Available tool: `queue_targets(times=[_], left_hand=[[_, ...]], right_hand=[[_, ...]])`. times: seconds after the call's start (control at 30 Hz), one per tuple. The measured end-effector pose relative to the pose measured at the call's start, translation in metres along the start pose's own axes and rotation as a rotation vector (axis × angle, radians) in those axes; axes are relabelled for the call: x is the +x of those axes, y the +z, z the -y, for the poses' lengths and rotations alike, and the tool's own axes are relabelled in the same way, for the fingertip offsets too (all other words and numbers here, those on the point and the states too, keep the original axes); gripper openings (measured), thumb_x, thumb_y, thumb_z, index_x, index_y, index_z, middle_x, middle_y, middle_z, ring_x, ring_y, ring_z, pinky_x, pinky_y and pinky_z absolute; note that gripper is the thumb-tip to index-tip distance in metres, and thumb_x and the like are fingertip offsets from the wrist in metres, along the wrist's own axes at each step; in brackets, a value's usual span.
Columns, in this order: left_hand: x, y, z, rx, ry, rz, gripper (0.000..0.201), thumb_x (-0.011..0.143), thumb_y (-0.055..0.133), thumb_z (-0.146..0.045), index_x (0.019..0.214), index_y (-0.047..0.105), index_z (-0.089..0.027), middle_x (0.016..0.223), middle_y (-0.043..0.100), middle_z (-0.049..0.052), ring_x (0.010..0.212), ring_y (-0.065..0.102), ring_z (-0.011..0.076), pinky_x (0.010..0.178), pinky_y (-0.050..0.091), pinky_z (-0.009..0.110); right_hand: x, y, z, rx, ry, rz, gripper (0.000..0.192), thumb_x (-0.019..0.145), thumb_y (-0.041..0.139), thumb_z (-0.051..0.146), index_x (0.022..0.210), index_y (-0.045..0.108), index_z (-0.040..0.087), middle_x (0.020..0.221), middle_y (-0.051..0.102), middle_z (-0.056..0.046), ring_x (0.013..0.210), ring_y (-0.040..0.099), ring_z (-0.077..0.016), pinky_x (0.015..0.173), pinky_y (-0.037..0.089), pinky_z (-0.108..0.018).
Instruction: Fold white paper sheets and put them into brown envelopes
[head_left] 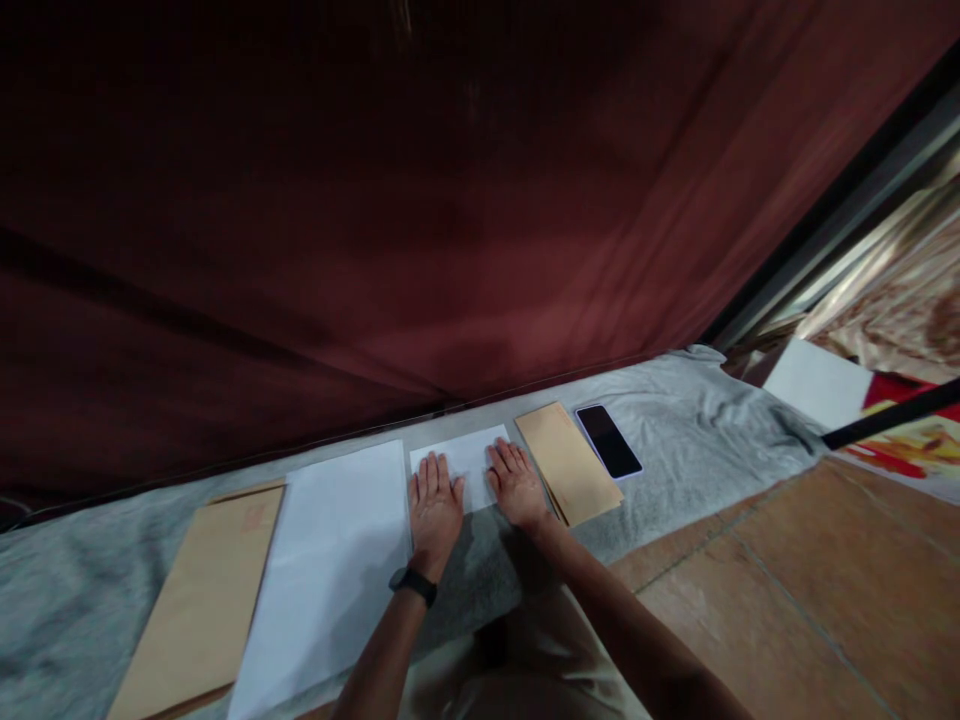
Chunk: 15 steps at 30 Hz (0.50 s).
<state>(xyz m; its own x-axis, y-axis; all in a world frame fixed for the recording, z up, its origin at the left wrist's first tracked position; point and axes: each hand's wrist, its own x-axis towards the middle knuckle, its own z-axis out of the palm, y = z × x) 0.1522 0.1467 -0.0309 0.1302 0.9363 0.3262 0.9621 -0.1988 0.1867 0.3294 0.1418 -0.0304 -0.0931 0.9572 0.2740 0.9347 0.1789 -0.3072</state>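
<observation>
At lower left a brown envelope [202, 590] bears a faint red stamp, unreadable. Beside it lies a white sheet [330, 560]. At centre, the left hand [433, 510] and right hand [516, 485] press flat, fingers spread, on folded white paper [465, 452]. Right: another brown envelope [568, 462], then a dark phone [608, 441], all on grey cloth [690, 420].

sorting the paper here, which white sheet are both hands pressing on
The small folded white sheet in the middle, under the left hand and right hand. The large white sheet lies untouched to its left.

both hands [472, 495] flat, palms down, fingers together (left wrist banded), arms outstretched
</observation>
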Motion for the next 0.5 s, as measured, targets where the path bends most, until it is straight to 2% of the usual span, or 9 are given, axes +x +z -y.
queue_targets(times=[0.13, 0.23, 0.33, 0.5], left_hand=[[0.013, -0.001, -0.006, 0.013, -0.029, 0.004, 0.054, 0.102, 0.035, -0.031, 0.148, 0.049, -0.007, 0.157, 0.045, 0.022, 0.150, 0.035, 0.0338, 0.121, 0.029, 0.059], [0.024, 0.001, -0.014, 0.025, 0.018, 0.084, 0.053, 0.100, 0.036, -0.021, 0.150, 0.048, -0.009, 0.161, 0.041, 0.018, 0.153, 0.030, 0.0317, 0.124, 0.025, 0.057], [0.028, 0.005, -0.015, 0.027, 0.028, 0.152, 0.055, 0.098, 0.035, -0.018, 0.152, 0.045, -0.011, 0.162, 0.039, 0.017, 0.153, 0.029, 0.0309, 0.123, 0.026, 0.055], [0.021, 0.009, -0.005, -0.012, -0.018, 0.065, 0.056, 0.102, 0.035, -0.033, 0.153, 0.044, -0.009, 0.161, 0.040, 0.019, 0.152, 0.033, 0.0310, 0.123, 0.028, 0.054]], right_hand=[[0.017, 0.001, 0.015, 0.002, 0.113, 0.008, 0.046, 0.105, 0.041, 0.027, 0.144, 0.056, 0.007, 0.153, 0.052, -0.017, 0.143, 0.047, -0.0273, 0.123, 0.029, -0.045], [0.032, 0.004, 0.029, 0.049, 0.014, 0.024, 0.046, 0.107, 0.037, 0.030, 0.145, 0.056, 0.013, 0.155, 0.050, -0.013, 0.144, 0.046, -0.0250, 0.122, 0.030, -0.044], [0.038, 0.009, 0.033, 0.056, -0.073, 0.032, 0.046, 0.108, 0.036, 0.033, 0.145, 0.056, 0.015, 0.156, 0.049, -0.012, 0.145, 0.045, -0.0244, 0.123, 0.030, -0.043], [0.032, 0.014, 0.015, 0.004, -0.101, 0.017, 0.047, 0.107, 0.042, 0.037, 0.147, 0.053, 0.016, 0.158, 0.046, -0.013, 0.146, 0.043, -0.0261, 0.123, 0.030, -0.046]])
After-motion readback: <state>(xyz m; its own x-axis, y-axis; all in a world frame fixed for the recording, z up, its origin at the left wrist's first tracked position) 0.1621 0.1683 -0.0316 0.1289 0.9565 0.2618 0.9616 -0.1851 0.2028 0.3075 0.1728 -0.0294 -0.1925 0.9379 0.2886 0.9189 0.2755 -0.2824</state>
